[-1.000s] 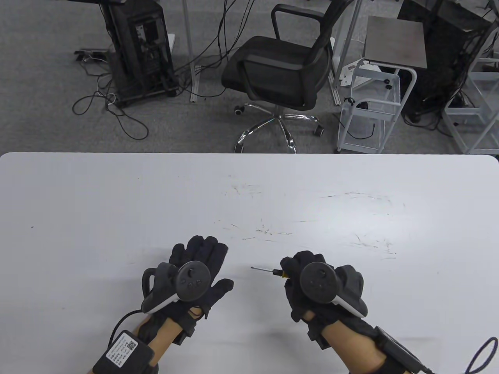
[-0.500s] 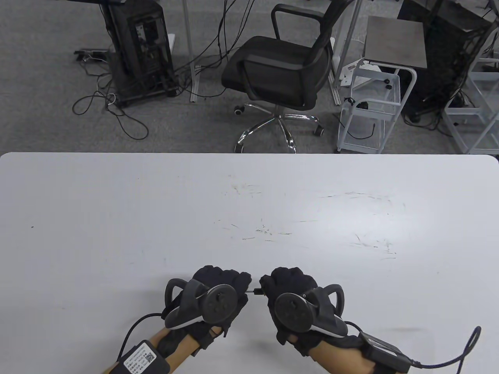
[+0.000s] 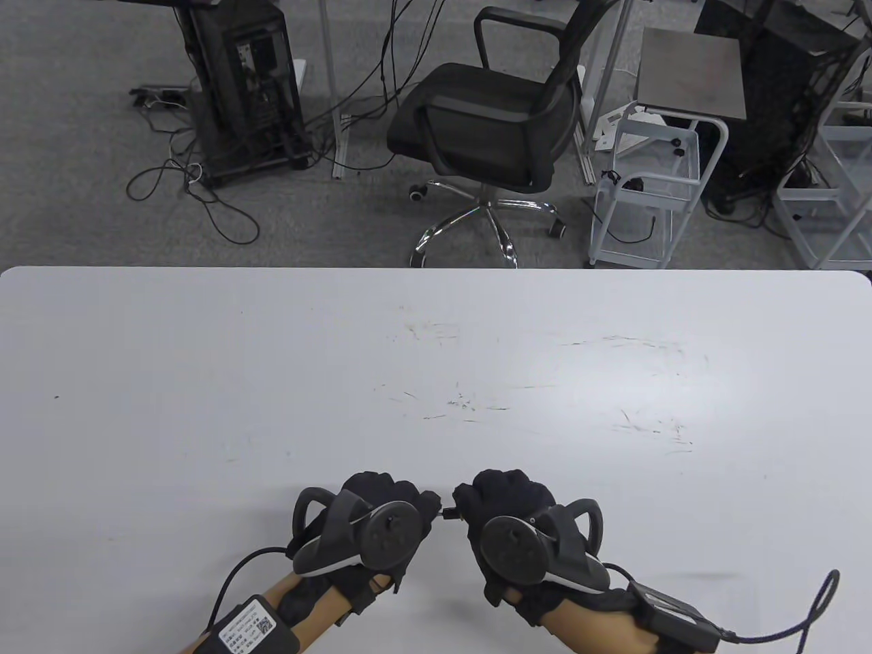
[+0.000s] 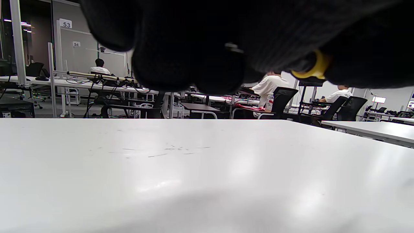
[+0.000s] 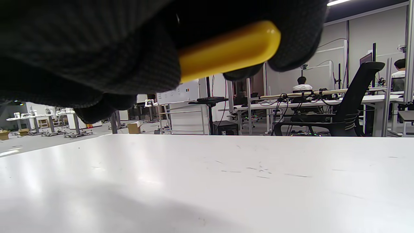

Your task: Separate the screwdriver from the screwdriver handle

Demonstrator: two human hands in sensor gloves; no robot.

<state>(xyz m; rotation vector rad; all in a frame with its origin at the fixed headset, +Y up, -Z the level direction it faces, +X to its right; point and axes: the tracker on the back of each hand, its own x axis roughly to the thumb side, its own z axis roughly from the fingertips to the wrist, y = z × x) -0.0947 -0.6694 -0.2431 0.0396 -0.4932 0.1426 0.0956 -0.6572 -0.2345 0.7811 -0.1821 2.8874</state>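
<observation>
Near the front edge of the white desk (image 3: 204, 381), the right hand (image 3: 507, 521) grips the yellow screwdriver handle (image 5: 226, 50) – its fingers curled around it. The left hand (image 3: 381, 524) sits just beside, fingers closed over the metal shaft (image 3: 449, 512) – only a short bit shows between the hands.

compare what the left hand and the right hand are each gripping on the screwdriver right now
The right hand grips the yellow handle, whose rounded end sticks out past its fingers. The left hand closes on the thin metal shaft, almost all hidden. Both are curled shut, close together above the table.
</observation>
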